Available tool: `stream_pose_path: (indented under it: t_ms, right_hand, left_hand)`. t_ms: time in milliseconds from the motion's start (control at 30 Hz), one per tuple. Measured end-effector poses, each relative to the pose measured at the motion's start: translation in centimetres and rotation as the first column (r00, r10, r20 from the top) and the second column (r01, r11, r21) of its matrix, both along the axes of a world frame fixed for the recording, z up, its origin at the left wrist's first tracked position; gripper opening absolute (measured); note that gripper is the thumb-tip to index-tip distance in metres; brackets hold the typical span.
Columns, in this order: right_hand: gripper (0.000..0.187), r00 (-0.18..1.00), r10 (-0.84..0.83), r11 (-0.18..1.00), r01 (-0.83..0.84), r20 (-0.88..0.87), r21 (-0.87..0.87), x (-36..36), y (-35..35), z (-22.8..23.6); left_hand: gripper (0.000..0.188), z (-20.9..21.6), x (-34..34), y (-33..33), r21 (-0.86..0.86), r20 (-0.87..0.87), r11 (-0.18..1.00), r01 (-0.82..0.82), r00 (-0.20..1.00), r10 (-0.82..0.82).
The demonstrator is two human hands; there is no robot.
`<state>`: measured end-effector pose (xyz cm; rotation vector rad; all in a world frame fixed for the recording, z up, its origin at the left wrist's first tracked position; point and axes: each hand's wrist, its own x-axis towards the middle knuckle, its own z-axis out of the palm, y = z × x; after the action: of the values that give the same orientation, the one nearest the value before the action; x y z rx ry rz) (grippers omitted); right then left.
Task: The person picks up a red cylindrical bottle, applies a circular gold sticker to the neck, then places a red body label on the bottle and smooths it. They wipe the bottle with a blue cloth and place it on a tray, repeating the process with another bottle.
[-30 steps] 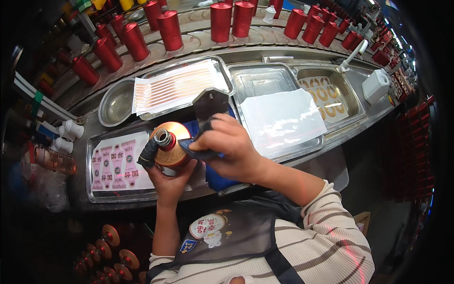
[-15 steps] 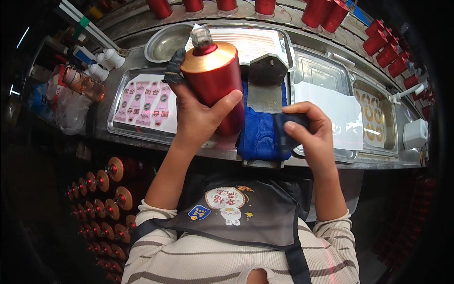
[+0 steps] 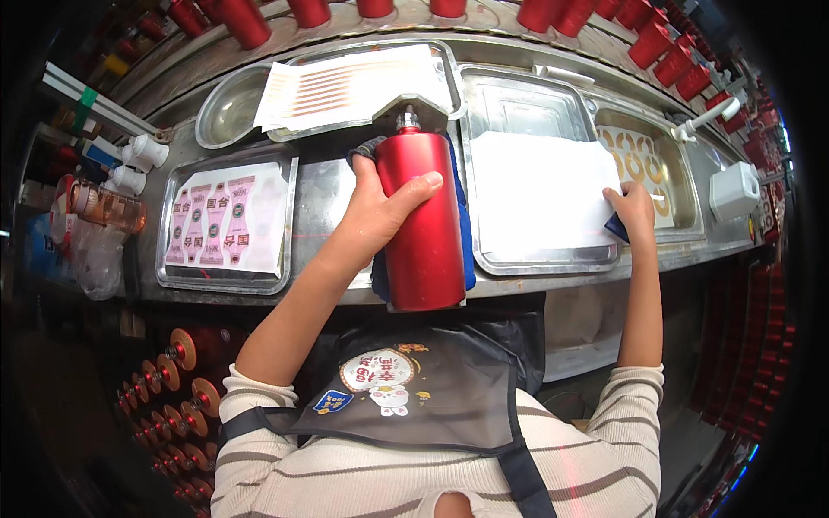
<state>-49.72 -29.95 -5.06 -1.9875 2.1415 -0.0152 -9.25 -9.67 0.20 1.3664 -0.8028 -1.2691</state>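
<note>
My left hand (image 3: 373, 210) is closed round a glossy red bottle (image 3: 429, 246) with a clear stopper, its thumb across the front. Black covering shows on some of its fingertips. The bottle lies with its stopper end away from me, over a stand padded with blue cloth (image 3: 470, 259), which it mostly hides. At the right edge of a white sheet (image 3: 540, 190), my right hand (image 3: 637, 209) pinches with thumb and fingers. A dark blue flat piece (image 3: 617, 228) shows beneath that hand; most of it is hidden. The sheet rests on a metal tray (image 3: 484, 104).
To the left, a tray (image 3: 164, 268) bears pink printed labels (image 3: 211, 220). Beyond are a round metal bowl (image 3: 211, 116) and striped sheets (image 3: 345, 82). Gold ring stickers (image 3: 641, 164) lie in the right tray. Red bottles (image 3: 246, 22) line the far conveyor; several more stand below left.
The bottle has gone from being held tilted at the left to lying over the blue-padded stand. My right hand has moved right, from beside the stand to the white sheet's edge.
</note>
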Motion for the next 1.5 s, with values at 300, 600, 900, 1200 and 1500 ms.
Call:
stream_pose_path:
  t_ms: [300,600,900,1200,1500]
  right_hand:
    - [0.014,0.954,0.278,0.838,-0.185,0.109,-0.513,1.7,4.2,1.0]
    - [0.016,0.446,0.198,0.844,0.374,0.873,-0.383,-4.9,6.7,0.3]
    - [0.013,0.062,-0.131,0.496,0.868,0.989,0.011,-29.7,28.2,-16.9]
    - [0.024,0.008,-0.779,0.069,0.995,0.627,0.073,-29.8,25.6,-27.6]
    - [0.024,0.876,-0.147,0.601,0.448,0.459,-0.662,-25.7,-0.1,-3.8]
  left_hand:
    - [0.091,0.1,-0.6,-1.1,0.044,0.385,0.994,-0.096,0.92,0.072]
    - [0.083,-1.1,0.0,1.0,-0.082,0.132,0.995,0.059,0.99,-0.047]
    - [0.086,-1.1,-0.6,1.2,-0.108,0.128,0.994,0.015,0.992,-0.001]
    - [0.083,-1.7,0.0,1.7,-0.094,0.081,0.995,-0.027,0.996,0.035]
    - [0.091,-1.4,-0.9,1.7,-0.089,-0.04,0.995,-0.037,0.999,0.034]
